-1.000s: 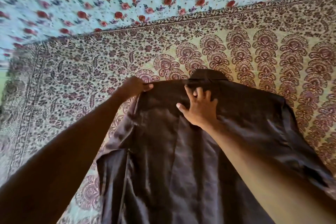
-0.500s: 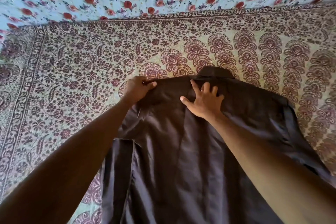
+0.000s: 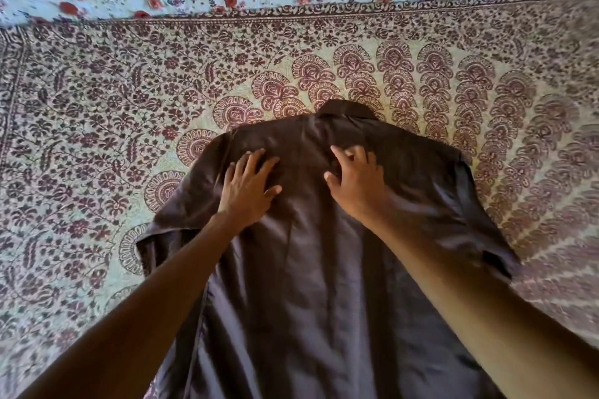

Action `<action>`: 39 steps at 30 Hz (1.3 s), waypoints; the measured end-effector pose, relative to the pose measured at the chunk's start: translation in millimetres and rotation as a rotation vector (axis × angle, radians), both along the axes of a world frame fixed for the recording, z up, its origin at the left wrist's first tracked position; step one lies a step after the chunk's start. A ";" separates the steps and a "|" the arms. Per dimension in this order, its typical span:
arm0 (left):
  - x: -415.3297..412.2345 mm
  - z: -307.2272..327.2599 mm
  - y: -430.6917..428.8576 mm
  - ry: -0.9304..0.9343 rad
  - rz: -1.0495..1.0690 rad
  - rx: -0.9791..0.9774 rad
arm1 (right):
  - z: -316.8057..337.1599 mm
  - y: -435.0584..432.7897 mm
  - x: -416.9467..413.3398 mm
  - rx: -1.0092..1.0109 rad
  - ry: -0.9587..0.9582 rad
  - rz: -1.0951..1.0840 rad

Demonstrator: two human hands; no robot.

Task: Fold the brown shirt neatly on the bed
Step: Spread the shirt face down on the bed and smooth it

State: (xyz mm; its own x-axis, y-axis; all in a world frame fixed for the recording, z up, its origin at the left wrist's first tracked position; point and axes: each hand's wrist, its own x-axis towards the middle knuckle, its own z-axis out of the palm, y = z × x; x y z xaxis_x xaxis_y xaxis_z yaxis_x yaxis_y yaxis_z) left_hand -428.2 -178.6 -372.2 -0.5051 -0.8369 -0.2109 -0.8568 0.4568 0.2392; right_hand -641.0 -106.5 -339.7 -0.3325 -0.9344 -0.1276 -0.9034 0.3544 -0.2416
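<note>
Brown shirt [image 3: 308, 285], judged light, limp and slippery, lies under left hand [image 3: 248, 186] and right hand [image 3: 356, 186], fingers spread flat, gripping nothing; best taken at shoulder seams.

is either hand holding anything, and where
Left hand presses flat on the brown glossy shirt, upper back, holding nothing; right hand: blurred, bent fingers, cannot tell.

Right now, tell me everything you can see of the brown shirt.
The brown shirt is dark, slightly shiny, thin-looking fabric with soft wrinkles. It lies spread flat on the patterned bedspread, collar at the far end, short sleeves out to both sides, no fold made yet; its hem runs out of frame. The left hand presses flat by the left shoulder; the right hand, blurred, rests below the collar with fingers bent.
</note>
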 end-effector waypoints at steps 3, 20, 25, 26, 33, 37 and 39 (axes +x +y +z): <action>5.4 6.4 25.7 0.031 0.068 -0.134 | -10.7 60.8 2.0 0.058 0.100 0.023; -121.6 29.2 214.2 0.059 -0.253 0.113 | -18.9 299.8 -66.6 0.127 -0.037 -0.269; -136.6 29.4 241.5 -0.037 0.040 0.161 | -14.0 359.9 -64.8 0.082 -0.136 -0.339; -136.8 33.0 250.3 -0.031 0.049 0.131 | -10.2 367.7 -63.5 0.043 -0.118 -0.397; -109.2 12.6 347.5 -0.031 -0.273 0.042 | 0.0 441.5 -59.1 0.132 -0.077 -0.785; -122.3 20.8 363.8 -0.047 -0.221 0.075 | 10.0 453.5 -93.8 0.069 -0.094 -0.822; -130.3 24.8 368.0 -0.065 -0.290 0.075 | 24.0 452.9 -128.9 -0.094 -0.011 -0.973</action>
